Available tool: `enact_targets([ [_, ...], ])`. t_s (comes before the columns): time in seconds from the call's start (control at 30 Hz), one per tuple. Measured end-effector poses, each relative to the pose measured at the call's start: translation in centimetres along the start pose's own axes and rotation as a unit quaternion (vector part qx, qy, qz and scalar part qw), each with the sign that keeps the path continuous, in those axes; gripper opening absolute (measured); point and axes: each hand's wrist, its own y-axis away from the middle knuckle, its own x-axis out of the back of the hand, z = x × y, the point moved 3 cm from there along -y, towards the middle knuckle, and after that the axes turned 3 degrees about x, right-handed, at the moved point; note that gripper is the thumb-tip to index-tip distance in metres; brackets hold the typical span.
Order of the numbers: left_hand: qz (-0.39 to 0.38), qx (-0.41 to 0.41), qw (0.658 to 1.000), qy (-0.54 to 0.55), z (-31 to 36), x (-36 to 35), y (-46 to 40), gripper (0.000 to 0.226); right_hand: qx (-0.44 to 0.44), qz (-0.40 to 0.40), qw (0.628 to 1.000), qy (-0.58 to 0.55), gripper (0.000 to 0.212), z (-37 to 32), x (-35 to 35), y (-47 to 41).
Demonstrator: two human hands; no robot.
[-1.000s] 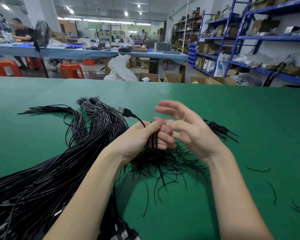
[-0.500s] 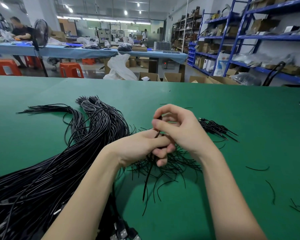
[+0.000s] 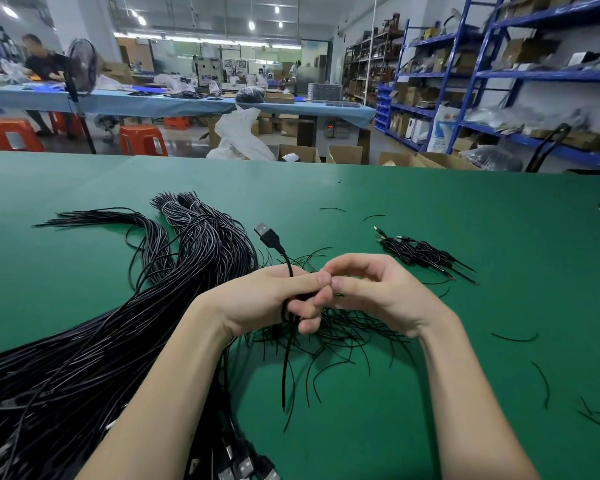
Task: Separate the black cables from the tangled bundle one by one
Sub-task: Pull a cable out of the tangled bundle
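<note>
Tangled bundle: a long, thick sheaf of black cables running from the table's near-left corner toward the middle; it reads as heavy in bulk, each strand thin, limp and smooth-jacketed, so likely to slide and snag on its neighbours; plugs show at its near end, by the near edge.
Left hand: fingers curled round one black cable near the table's middle; its tail hangs down toward the near edge.
USB plug: the rigid end of that cable, standing up above the left hand; probably the firmest place to grip, or the jacket just below it; pulling mid-length risks dragging other strands along.
Right hand: fingers bent, tips meeting the left hand's fingertips; whether they pinch a strand I cannot tell.
Loose short wires: spread under both hands; light and springy.
Small pile: short pieces with connectors, right of the hands, toward the far edge.
Writing: none legible on cables or plugs; distant boxes too blurred.
</note>
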Motion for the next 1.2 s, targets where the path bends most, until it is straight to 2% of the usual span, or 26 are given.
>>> enact_targets([
  [0.2,-0.025,-0.011,1.000,0.011,0.5,-0.3,0.3,0.040,0.004,0.017,0.999,-0.032,0.019,0.5,-0.4,0.1],
  [0.3,-0.028,-0.016,0.999,0.023,0.6,-0.3,0.6,0.039,0.012,0.016,0.999,-0.025,0.026,0.5,-0.7,-0.1],
  [0.37,-0.022,-0.020,0.999,0.036,0.5,-0.3,0.7,0.039,0.015,0.017,1.000,-0.018,0.032,0.6,-0.8,-0.3],
  [0.63,0.046,-0.035,0.997,0.051,0.4,0.5,0.1,0.038,0.019,0.075,0.992,-0.100,0.024,2.0,-1.4,-1.3],
  [0.73,0.079,0.002,0.996,-0.039,0.2,0.7,0.0,0.038,0.025,0.080,0.995,-0.056,0.025,1.1,-1.6,-1.5],
  [0.83,0.096,0.039,0.983,-0.155,0.2,0.1,-0.5,0.037,0.036,0.057,0.995,0.075,0.037,-1.2,-2.1,-1.8],
  [0.9,0.083,0.032,0.983,-0.162,0.4,-0.6,-0.7,0.027,0.030,0.041,0.985,0.167,0.030,-1.9,-3.0,-2.2],
  [0.97,0.073,0.028,0.985,-0.156,0.8,-1.0,-0.6,0.026,0.054,0.063,0.971,0.225,0.017,-1.8,-3.6,-2.6],
  [1.07,0.065,0.040,0.984,-0.163,1.0,-0.5,-0.1,0.033,0.075,0.097,0.970,0.210,0.019,-1.0,-3.1,-2.6],
  [1.2,0.054,0.041,0.983,-0.170,1.1,-0.3,0.1,0.037,0.090,0.076,0.984,0.130,0.017,-0.2,-3.0,-2.5],
])
